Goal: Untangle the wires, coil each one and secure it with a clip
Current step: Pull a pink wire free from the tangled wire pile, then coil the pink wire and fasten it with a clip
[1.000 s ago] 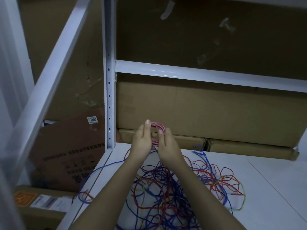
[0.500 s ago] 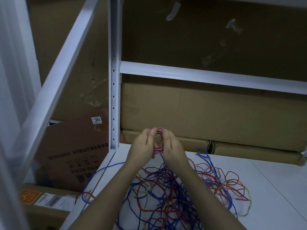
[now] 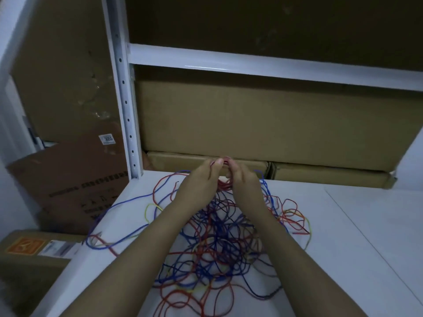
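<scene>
Together, the left hand (image 3: 198, 182) and right hand (image 3: 243, 180) pinch a small red wire coil (image 3: 225, 185) above the tangled wires (image 3: 215, 243) on the white counter (image 3: 343, 236).

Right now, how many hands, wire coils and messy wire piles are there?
Hands: 2, the left hand and the right hand
Red coil held between them: 1
Tangled pile of red, blue and yellow wires on the table: 1
Total: 4
</scene>
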A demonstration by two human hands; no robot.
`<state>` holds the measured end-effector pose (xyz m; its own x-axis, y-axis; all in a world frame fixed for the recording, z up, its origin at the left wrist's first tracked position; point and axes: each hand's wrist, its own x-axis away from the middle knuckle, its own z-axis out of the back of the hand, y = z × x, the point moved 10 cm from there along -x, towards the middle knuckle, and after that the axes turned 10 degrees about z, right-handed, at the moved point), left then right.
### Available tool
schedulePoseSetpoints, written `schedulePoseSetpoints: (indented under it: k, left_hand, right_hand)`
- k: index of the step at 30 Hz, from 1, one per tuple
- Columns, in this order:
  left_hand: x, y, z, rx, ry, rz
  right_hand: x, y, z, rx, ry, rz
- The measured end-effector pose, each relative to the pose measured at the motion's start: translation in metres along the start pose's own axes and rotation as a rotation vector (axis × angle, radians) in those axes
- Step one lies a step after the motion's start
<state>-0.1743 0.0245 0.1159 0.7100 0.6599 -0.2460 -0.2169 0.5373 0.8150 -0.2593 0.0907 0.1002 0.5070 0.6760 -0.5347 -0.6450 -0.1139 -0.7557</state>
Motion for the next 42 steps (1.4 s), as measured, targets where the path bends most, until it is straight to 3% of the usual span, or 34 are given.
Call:
schedulePoseSetpoints:
  k: [2, 5, 11, 16, 20, 30, 42]
  left_hand:
    - [0.005, 0.013, -0.030, -0.106, -0.067, -0.015]
    - [0.012, 0.037, -0.086, -0.189, -0.164, -0.030]
    - [0.031, 0.096, -0.207, -0.143, -0.290, 0.029]
    - [0.060, 0.147, -0.311, -0.026, -0.356, 0.017]
    - [0.078, 0.180, -0.379, 0.000, -0.382, 0.016]
    - [0.092, 0.249, -0.538, -0.104, -0.527, -0.052]
    - [0.038, 0.328, -0.728, -0.173, -0.578, -0.076]
  right_hand:
    - [0.017, 0.007, 0.038, 0.244, 0.114, 0.070]
    - [0.047, 0.021, 0.090, 0.407, 0.098, 0.071]
    - [0.107, 0.060, 0.215, 0.574, 0.116, -0.023]
    - [0.176, 0.108, 0.330, 0.452, 0.250, -0.300]
    - [0.230, 0.136, 0.399, 0.557, 0.254, -0.345]
    - [0.330, 0.193, 0.562, 0.578, 0.460, -0.565]
    - [0.349, 0.282, 0.749, 0.720, 0.393, -0.663]
